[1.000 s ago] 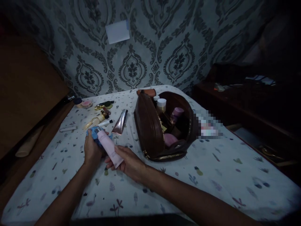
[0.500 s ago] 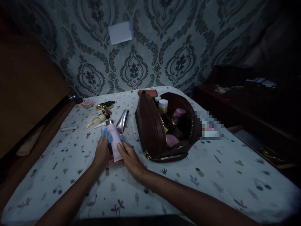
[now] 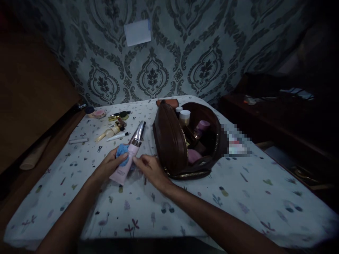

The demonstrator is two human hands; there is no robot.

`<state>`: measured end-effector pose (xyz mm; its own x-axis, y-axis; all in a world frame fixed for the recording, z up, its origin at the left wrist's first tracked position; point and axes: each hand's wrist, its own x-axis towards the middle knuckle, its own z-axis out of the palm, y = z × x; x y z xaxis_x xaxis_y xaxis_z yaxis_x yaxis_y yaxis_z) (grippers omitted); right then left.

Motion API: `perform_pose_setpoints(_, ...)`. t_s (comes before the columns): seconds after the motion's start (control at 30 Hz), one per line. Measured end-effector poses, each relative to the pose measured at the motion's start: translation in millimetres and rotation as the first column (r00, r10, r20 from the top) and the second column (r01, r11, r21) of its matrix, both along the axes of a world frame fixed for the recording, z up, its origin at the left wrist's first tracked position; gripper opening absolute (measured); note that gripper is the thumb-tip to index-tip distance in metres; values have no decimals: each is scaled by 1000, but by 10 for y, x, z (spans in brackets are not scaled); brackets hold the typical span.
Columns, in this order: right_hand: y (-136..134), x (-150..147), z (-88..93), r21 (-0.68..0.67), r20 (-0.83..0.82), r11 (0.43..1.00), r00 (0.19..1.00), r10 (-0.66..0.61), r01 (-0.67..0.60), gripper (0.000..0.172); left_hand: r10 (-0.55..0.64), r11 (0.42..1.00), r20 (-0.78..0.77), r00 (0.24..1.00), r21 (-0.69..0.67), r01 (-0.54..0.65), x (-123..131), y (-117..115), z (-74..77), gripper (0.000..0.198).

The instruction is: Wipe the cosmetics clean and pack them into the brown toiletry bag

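A pink tube (image 3: 124, 168) with a silver cap tilts up to the right above the table. My left hand (image 3: 109, 164) is closed round it, with a blue cloth (image 3: 122, 152) pressed between thumb and tube. My right hand (image 3: 151, 170) is at the tube's right side, thumb and forefinger pinched near a bit of blue cloth; what they grip is too small to make out. Beyond the cap lies a metallic tube (image 3: 139, 129). To the right stands an unzipped brown bag (image 3: 171, 144) holding a white-capped jar (image 3: 184, 117) and pink items.
Several cosmetics, among them a cream bottle (image 3: 109, 133), a white pen-like tube (image 3: 118, 136) and a pink jar (image 3: 99, 113), lie at the back left of the patterned tablecloth (image 3: 212, 218). An orange case (image 3: 171, 103) is behind the bag. A cardboard-coloured panel (image 3: 34, 91) stands left.
The pink tube has turned from leaning left to leaning right, its cap now near the metallic tube. My right thumb has come off its front, and my left thumb now presses the cloth on it.
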<state>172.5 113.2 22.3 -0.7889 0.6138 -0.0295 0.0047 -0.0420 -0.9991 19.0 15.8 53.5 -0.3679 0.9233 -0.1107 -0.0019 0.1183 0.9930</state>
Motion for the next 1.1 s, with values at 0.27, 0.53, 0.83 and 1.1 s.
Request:
perform_pose_setpoints(0.27, 115, -7, 57, -59, -252, 997, 967, 25, -41, 43, -302, 949, -202, 932, -156, 274, -101, -96, 102, 54)
perform_pose_setpoints(0.53, 108, 0, 56, -63, -253, 998, 967, 14, -31, 33, -454, 886, -286, 844, -249, 392, -156, -92, 164, 41)
perform_pose_setpoints(0.83, 149, -35, 20, -164, -289, 980, 944, -159, 115, 34, -425, 883, -243, 872, -324, 340, -565, -201, 160, 37)
perform_pose_setpoints(1.1, 146, -23, 4, -204, -282, 974, 947, -152, 96, 34, -81, 985, -150, 985, -161, 56, -617, -178, 57, 46)
